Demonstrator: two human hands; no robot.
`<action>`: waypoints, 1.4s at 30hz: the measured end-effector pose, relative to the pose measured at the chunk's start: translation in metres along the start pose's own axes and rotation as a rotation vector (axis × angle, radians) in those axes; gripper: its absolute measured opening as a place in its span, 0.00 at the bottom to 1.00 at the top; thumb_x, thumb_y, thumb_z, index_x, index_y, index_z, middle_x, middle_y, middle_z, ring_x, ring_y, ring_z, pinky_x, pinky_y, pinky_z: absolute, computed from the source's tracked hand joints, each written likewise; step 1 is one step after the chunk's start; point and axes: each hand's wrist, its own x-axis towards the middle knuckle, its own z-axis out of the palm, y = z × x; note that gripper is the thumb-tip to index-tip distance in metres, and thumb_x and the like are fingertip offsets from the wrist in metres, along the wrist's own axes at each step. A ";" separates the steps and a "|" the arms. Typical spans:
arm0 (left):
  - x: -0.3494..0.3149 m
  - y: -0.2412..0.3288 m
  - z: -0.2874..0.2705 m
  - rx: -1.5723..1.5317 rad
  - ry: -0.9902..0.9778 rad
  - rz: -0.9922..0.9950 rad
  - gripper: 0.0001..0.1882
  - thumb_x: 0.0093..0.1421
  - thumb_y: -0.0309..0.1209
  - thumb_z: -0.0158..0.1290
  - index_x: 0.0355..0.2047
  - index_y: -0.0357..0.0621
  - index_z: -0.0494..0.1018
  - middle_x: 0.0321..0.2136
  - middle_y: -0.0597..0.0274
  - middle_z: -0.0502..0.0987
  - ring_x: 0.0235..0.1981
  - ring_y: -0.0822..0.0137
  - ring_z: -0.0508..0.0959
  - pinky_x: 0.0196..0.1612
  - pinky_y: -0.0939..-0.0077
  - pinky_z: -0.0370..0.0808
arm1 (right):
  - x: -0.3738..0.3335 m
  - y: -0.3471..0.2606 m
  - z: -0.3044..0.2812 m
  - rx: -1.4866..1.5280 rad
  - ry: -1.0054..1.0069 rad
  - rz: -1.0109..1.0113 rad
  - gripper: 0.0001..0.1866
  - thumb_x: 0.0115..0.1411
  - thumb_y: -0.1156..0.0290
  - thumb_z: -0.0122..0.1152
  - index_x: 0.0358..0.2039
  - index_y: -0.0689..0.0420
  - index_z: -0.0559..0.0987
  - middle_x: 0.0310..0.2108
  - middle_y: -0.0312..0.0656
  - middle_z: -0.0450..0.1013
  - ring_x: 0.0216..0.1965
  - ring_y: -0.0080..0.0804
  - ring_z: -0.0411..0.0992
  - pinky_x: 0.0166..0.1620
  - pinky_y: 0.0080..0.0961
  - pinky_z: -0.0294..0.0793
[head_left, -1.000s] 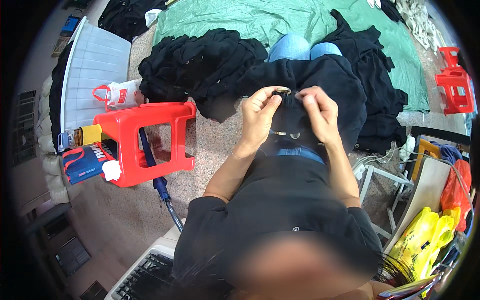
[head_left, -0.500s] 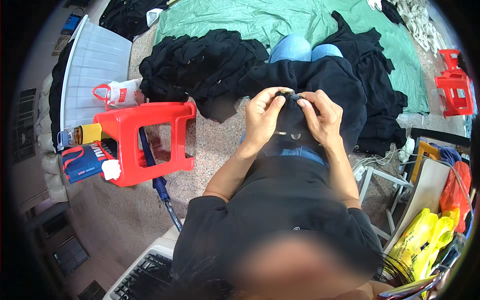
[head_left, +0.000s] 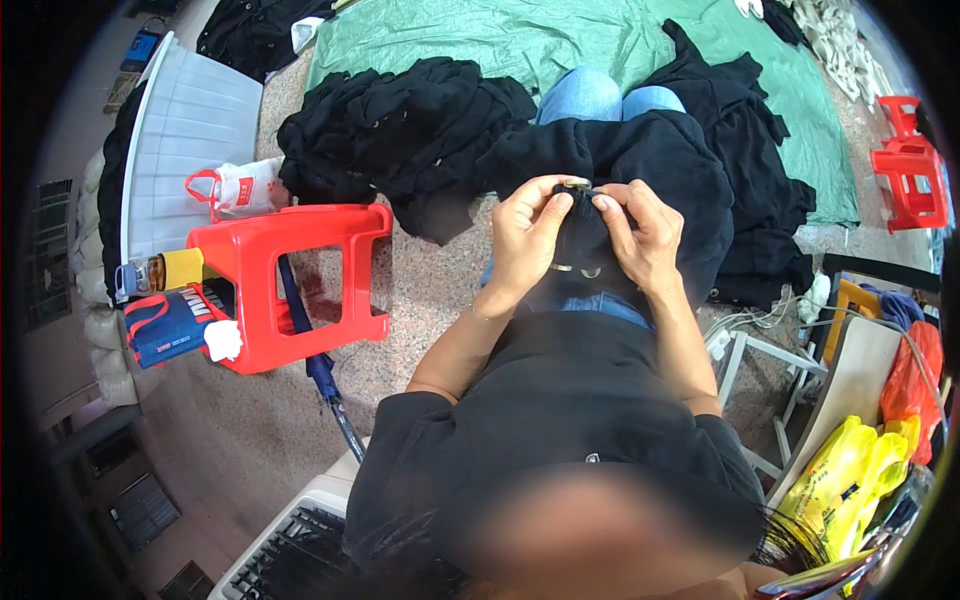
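Observation:
A black garment (head_left: 650, 160) lies across my lap, over light blue jeans. My left hand (head_left: 522, 235) pinches a gathered bit of it between thumb and fingers, and a gold-coloured metal button (head_left: 576, 183) shows at those fingertips. Close beside it, my right hand (head_left: 648, 240) is closed in a pinch on the same gathered cloth; anything smaller between its fingertips is too small to make out. Two more shiny metal pieces, one gold-coloured (head_left: 561, 267) and one silvery (head_left: 592, 272), show on the dark cloth below my hands.
Black garments lie in a heap (head_left: 400, 130) at left and spread (head_left: 735, 130) at right, partly on a green sheet (head_left: 440, 40). A red plastic stool (head_left: 300, 220), a blue bag (head_left: 170, 335) and a folded umbrella (head_left: 322, 375) are leftward. Yellow bags (head_left: 835, 480) sit at lower right.
My hands stay at the same spot with tiny finger shifts. The right fingertips have moved slightly toward the left hand, and the pinched cloth between them has shifted a little.

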 end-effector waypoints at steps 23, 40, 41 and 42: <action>0.007 0.005 -0.006 -0.014 -0.102 -0.104 0.10 0.65 0.23 0.53 0.45 0.33 0.77 0.38 0.62 0.81 0.38 0.78 0.78 0.44 0.85 0.75 | 0.000 0.013 0.000 1.048 0.189 0.671 0.12 0.65 0.69 0.60 0.47 0.60 0.79 0.25 0.24 0.65 0.26 0.11 0.61 0.31 0.09 0.59; -0.019 0.021 -0.011 -0.439 -0.369 -0.384 0.10 0.61 0.18 0.56 0.43 0.34 0.75 0.39 0.66 0.77 0.39 0.79 0.75 0.44 0.84 0.71 | 0.044 0.016 -0.001 0.523 0.339 0.391 0.05 0.63 0.73 0.63 0.36 0.61 0.82 0.28 0.26 0.74 0.29 0.09 0.65 0.33 0.09 0.65; -0.020 0.045 -0.011 -0.498 -0.383 -0.325 0.11 0.61 0.19 0.56 0.44 0.34 0.74 0.39 0.66 0.78 0.39 0.78 0.75 0.45 0.83 0.71 | 0.053 0.011 -0.006 0.591 0.365 0.342 0.05 0.63 0.73 0.64 0.37 0.62 0.82 0.28 0.26 0.75 0.29 0.10 0.66 0.34 0.09 0.65; -0.021 0.068 -0.009 -0.558 -0.396 -0.267 0.11 0.60 0.20 0.57 0.44 0.33 0.74 0.39 0.65 0.78 0.40 0.78 0.76 0.45 0.83 0.71 | 0.062 -0.004 -0.015 0.652 0.382 0.276 0.06 0.63 0.74 0.64 0.37 0.62 0.82 0.29 0.28 0.76 0.30 0.10 0.68 0.35 0.09 0.65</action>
